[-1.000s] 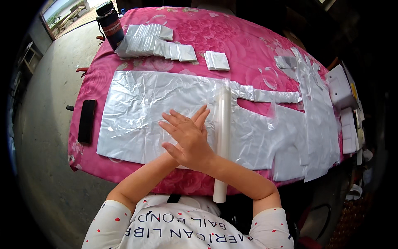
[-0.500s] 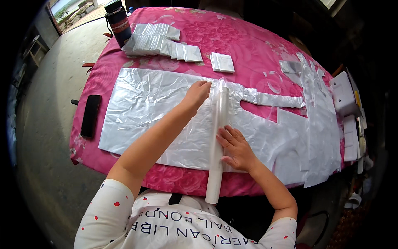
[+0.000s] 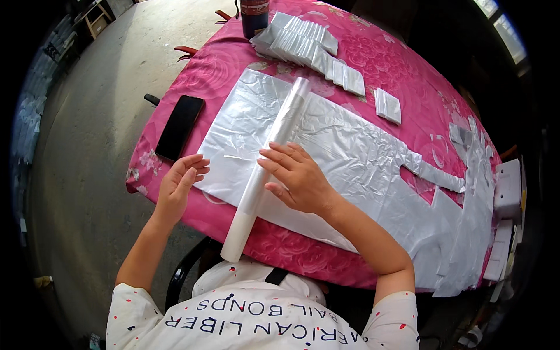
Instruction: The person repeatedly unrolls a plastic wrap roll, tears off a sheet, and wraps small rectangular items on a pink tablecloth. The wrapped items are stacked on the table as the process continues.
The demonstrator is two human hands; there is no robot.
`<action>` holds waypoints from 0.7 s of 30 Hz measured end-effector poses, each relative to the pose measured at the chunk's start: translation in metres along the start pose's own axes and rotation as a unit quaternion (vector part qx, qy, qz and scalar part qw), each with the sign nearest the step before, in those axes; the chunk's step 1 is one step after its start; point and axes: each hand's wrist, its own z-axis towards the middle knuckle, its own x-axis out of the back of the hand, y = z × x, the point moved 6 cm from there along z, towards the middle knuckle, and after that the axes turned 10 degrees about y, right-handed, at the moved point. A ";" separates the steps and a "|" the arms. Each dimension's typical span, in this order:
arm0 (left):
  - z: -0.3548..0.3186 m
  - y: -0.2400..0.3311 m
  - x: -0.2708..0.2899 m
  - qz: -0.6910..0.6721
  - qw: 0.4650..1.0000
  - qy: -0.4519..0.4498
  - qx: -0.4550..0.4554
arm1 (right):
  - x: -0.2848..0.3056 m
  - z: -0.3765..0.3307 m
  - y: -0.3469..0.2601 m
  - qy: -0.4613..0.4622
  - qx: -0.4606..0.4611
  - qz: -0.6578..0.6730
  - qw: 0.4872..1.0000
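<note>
A long whitish tube (image 3: 249, 198) lies slantwise across a stack of flat silvery-white plastic bags (image 3: 344, 157), its near end jutting past the table's front edge. My right hand (image 3: 296, 175) rests flat against the tube's right side, with the fingers stretched over it and nothing gripped. My left hand (image 3: 184, 182) is held above the stack's front left corner, apart from the tube, fingers loosely extended and holding nothing. Toward the right, the bags' narrow handle strips (image 3: 438, 175) lie spread, with loose film pieces around them.
A black phone (image 3: 179, 128) lies on the pink flowered tablecloth (image 3: 192, 76) at the left. Folded plastic packets (image 3: 303, 46) sit in rows at the back beside a dark bottle (image 3: 255, 17), and a small packet group (image 3: 388, 106) lies apart. White boxes (image 3: 507, 186) stand at the right edge.
The tube has rolled leftward over the bags under my right hand. My left hand has come back from the far edge to the front left. The view has also turned.
</note>
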 end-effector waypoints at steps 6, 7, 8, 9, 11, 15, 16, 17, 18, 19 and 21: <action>-0.065 -0.014 0.005 0.199 0.978 0.044 -0.042 | -0.086 0.051 0.010 -0.087 0.041 -0.022 0.995; -0.069 -0.010 0.001 0.316 0.937 0.048 -0.140 | -0.100 0.063 0.009 -0.102 0.017 -0.043 0.994; -0.069 -0.008 -0.004 0.394 0.904 0.063 -0.153 | -0.113 0.076 0.006 -0.117 -0.007 -0.064 0.991; -0.068 -0.007 -0.008 0.470 0.864 0.075 -0.165 | -0.125 0.084 0.003 -0.132 -0.032 -0.086 0.987; -0.062 -0.016 -0.001 0.476 0.871 0.080 -0.086 | -0.131 0.090 -0.001 0.017 -0.168 -0.095 0.981; -0.050 -0.025 0.008 0.338 0.940 0.048 0.021 | -0.129 0.076 0.014 0.251 -0.345 0.095 0.899; -0.055 -0.031 0.007 0.221 0.973 0.021 0.063 | -0.121 0.074 0.014 0.254 -0.391 0.068 0.882; -0.058 -0.035 -0.001 0.096 0.989 -0.017 0.113 | -0.116 0.071 0.015 0.270 -0.431 0.256 0.822; -0.063 -0.034 -0.013 -0.030 0.985 -0.055 0.160 | -0.108 0.067 0.014 0.275 -0.454 0.433 0.728; -0.066 -0.030 -0.024 -0.154 0.962 -0.095 0.204 | -0.098 0.065 0.013 0.276 -0.456 0.592 0.604; -0.075 -0.023 -0.045 -0.415 0.834 -0.210 0.296 | -0.079 0.062 0.008 0.256 -0.419 0.758 0.429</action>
